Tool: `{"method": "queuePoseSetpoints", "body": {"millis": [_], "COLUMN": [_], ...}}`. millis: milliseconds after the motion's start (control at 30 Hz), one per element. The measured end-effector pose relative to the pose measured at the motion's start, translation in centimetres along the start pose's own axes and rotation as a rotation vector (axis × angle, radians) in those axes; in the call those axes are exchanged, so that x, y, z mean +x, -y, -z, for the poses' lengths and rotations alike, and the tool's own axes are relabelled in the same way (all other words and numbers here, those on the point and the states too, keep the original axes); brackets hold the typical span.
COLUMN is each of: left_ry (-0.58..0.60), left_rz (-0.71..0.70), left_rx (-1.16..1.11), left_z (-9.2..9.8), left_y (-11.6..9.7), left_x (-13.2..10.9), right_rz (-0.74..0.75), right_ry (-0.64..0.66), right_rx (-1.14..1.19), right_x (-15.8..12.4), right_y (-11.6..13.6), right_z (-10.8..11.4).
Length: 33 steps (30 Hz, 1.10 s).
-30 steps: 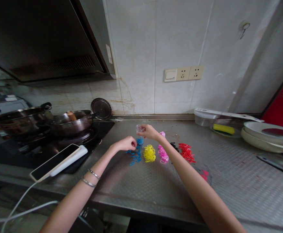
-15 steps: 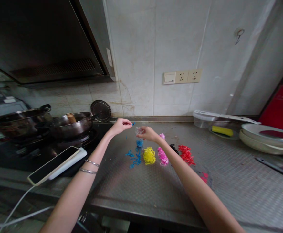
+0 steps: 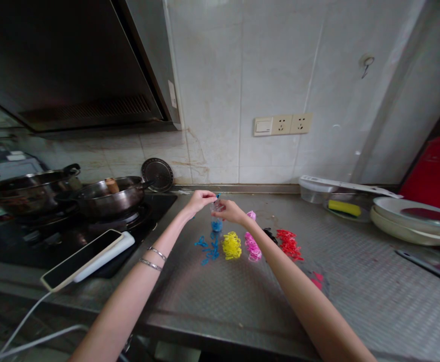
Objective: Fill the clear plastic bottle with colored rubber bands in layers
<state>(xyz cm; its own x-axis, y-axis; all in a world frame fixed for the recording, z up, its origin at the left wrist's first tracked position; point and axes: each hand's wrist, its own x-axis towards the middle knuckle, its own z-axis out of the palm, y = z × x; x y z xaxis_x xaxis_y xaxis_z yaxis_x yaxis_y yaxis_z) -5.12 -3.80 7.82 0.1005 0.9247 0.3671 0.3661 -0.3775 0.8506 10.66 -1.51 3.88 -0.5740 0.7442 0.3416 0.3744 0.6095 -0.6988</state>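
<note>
My right hand (image 3: pixel 230 210) is closed round the upper part of a small clear bottle (image 3: pixel 216 221), whose lower part holds blue rubber bands. At the bottle's mouth, my left hand (image 3: pixel 202 200) pinches a blue rubber band (image 3: pixel 217 196) between thumb and fingertips. Loose blue bands (image 3: pixel 209 249) lie on the steel counter just below the bottle. To their right are heaps of yellow bands (image 3: pixel 231 245), pink bands (image 3: pixel 252 246), black bands (image 3: pixel 270 234) and red bands (image 3: pixel 290 244). My right forearm passes close over the pink and black heaps.
A phone (image 3: pixel 82 259) on a white power bank with a cable lies at the left, beside the hob with two pans (image 3: pixel 110 201). On the right stand a plastic tub (image 3: pixel 314 190), a yellow sponge (image 3: pixel 344 208), stacked plates (image 3: pixel 412 221) and a knife (image 3: pixel 427 266).
My left hand has moved right with the blue rubber band, from beside the bottle to its mouth. My right hand still holds the bottle in nearly the same place.
</note>
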Motion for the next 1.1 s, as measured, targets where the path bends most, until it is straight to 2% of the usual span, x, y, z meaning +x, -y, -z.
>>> {"method": "queuePoseSetpoints", "body": {"millis": [267, 533, 667, 833, 967, 1033, 1100], "left_ry": [0.083, 0.172, 0.133, 0.0, 0.117, 0.156, 0.162], "left_rz": [-0.046, -0.079, -0.097, -0.069, 0.145, 0.211, 0.239], "left_rx": [0.084, 0.171, 0.177, 0.28, 0.614, 0.789, 0.854], "left_z": [0.6, 1.4, 1.7, 3.2, 5.2, 5.9, 6.3], "left_y": [0.5, -0.3, 0.1, 3.4, 7.0, 8.5, 9.6], "left_x": [-0.3, -0.3, -0.1, 0.4, 0.1, -0.3, -0.7], "right_rz": [0.029, 0.008, 0.029, 0.023, -0.011, -0.019, -0.017], "right_ry": [-0.011, 0.01, -0.002, -0.013, 0.009, 0.009, 0.006], "right_rx": [-0.01, 0.031, -0.004, -0.019, 0.011, 0.028, 0.033], "right_x": [0.0, 0.0, 0.0, 0.0, 0.0, 0.0, -0.1], "right_y": [0.0, -0.2, -0.3, -0.3, -0.2, -0.2, -0.1], "right_z": [0.2, 0.1, 0.2, 0.2, 0.2, 0.2, 0.2]}}
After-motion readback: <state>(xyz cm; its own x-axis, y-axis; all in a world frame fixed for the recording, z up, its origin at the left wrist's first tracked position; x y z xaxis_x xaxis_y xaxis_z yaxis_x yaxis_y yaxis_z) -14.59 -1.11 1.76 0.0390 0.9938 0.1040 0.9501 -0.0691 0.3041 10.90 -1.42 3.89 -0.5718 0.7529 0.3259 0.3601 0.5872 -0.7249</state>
